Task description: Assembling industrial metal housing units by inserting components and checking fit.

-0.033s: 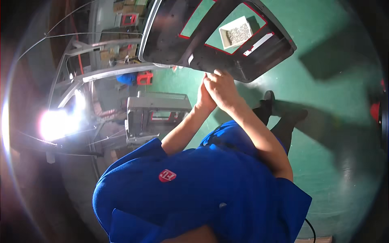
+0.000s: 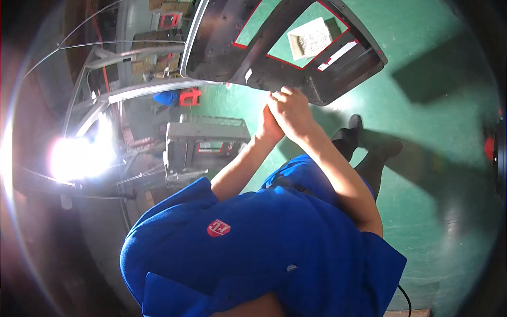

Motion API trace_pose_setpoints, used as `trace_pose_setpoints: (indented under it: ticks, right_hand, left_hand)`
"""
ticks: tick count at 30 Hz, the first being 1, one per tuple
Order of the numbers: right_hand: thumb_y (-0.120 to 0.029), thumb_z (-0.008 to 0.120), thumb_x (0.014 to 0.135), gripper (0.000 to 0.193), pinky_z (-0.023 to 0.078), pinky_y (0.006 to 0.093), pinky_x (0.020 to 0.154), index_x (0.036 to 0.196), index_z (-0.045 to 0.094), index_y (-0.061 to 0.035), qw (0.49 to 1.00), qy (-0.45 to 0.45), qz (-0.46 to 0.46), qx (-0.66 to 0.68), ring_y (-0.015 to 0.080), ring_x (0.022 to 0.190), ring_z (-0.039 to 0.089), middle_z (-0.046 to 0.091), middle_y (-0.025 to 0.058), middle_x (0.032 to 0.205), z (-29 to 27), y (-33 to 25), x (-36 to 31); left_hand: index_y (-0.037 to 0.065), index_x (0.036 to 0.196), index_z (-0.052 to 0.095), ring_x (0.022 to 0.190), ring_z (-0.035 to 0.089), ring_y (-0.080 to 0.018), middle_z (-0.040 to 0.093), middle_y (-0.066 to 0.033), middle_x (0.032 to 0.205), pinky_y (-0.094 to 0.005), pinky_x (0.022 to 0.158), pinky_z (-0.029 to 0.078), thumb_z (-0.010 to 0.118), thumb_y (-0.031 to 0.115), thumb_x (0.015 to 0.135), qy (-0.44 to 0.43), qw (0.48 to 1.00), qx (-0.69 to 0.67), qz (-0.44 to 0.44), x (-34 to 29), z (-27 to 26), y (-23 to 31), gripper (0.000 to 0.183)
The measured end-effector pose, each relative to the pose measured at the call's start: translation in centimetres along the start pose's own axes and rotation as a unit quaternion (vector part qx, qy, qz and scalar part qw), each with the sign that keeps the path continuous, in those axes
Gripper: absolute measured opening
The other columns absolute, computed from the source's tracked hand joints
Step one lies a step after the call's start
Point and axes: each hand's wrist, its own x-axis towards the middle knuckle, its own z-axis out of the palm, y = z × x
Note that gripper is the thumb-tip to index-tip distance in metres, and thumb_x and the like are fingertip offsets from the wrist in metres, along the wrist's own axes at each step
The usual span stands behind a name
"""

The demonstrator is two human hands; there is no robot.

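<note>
Both hands meet right out in front here, the left hand [image 2: 270,126] tucked beside and partly behind the right hand [image 2: 293,114], and straight ahead of them hangs the big dark panel [image 2: 285,79], filling the top of the view! Its lower edge passes just at the fingertips, dipping toward the right, and the visible body stretches mainly left to right, its top cut off by the rim. Which hand is nearer? The right, by a whisker: its curled fingers overlap that edge from this angle, the left's sitting slightly lower. Fingers are bunched, fingertips drawn close; whether they pinch the edge, some small piece or nothing, I cannot tell, nor whether they truly touch the panel. Beyond, through a red-trimmed opening [image 2: 285,63], there's a pale tray [image 2: 294,47] of small whitish bits, well apart from both hands, over the green floor [image 2: 449,158].
</note>
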Motion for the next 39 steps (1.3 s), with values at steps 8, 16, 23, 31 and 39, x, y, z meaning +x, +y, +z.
trace_pose_setpoints:
  ticks: [8, 16, 23, 31, 39]
  right_hand:
    - [-0.009, 0.062, 0.082, 0.007, 0.048, 0.026, 0.05, 0.086, 0.06, -0.0038, 0.906, 0.023, 0.222, 0.36, 0.0136, 0.059, 0.062, 0.061, 0.0075, 0.069, -7.4, 3.4, 2.5]
    - [-0.003, 0.061, 0.083, 0.011, 0.052, 0.023, 0.055, 0.089, 0.065, 0.004, 0.849, 0.092, 0.255, 0.453, 0.0139, 0.064, 0.065, 0.065, 0.0091, 0.074, -13.1, 9.6, 7.2]
    - [-0.001, 0.066, 0.078, 0.013, 0.053, 0.0235, 0.066, 0.091, 0.067, 0.0035, 0.93, 0.134, 0.149, 0.308, 0.0146, 0.07, 0.065, 0.067, 0.0102, 0.081, -16.3, 10.5, 17.6]
    - [0.004, 0.066, 0.069, 0.01, 0.045, 0.022, 0.052, 0.079, 0.066, 0.0005, 0.93, 0.229, 0.147, 0.246, 0.0096, 0.06, 0.058, 0.064, 0.0053, 0.068, -14.1, 11.7, 21.6]
    - [0.005, 0.068, 0.073, 0.015, 0.055, 0.0281, 0.072, 0.088, 0.065, 0.0077, 0.858, 0.271, 0.307, 0.309, 0.0185, 0.073, 0.065, 0.066, 0.012, 0.081, -17.5, 20.6, 9.1]
  left_hand:
    - [0.008, 0.096, 0.054, 0.081, 0.057, -0.0159, 0.058, -0.0026, 0.086, -0.0304, 0.074, 0.048, 0.045, 0.032, 0.092, 0.093, 0.995, 0.021, 0.032, 3.1, 4.3, -3.1, 0.026]
    - [-0.002, 0.122, 0.046, 0.057, 0.035, -0.0076, 0.039, 0.001, 0.07, -0.0195, 0.043, 0.023, 0.054, 0.016, 0.088, -0.005, 0.996, -0.034, 0.084, 5.8, 8.1, 0.5, 0.039]
    - [-0.004, 0.124, 0.043, 0.059, 0.034, -0.0084, 0.038, -0.0007, 0.072, -0.0202, 0.044, 0.023, 0.056, 0.021, 0.088, -0.019, 0.993, -0.077, 0.092, 5.9, 7.1, 2.5, 0.046]
    - [-0.004, 0.122, 0.045, 0.058, 0.033, -0.0076, 0.037, 0.0005, 0.07, -0.0198, 0.045, 0.022, 0.052, 0.027, 0.091, -0.019, 0.994, -0.069, 0.084, 6.0, 6.4, 2.6, 0.044]
    - [-0.001, 0.12, 0.046, 0.057, 0.033, -0.0071, 0.038, 0.0007, 0.07, -0.0201, 0.046, 0.024, 0.046, 0.024, 0.094, -0.029, 0.995, -0.049, 0.087, 6.4, 5.2, 1.8, 0.036]
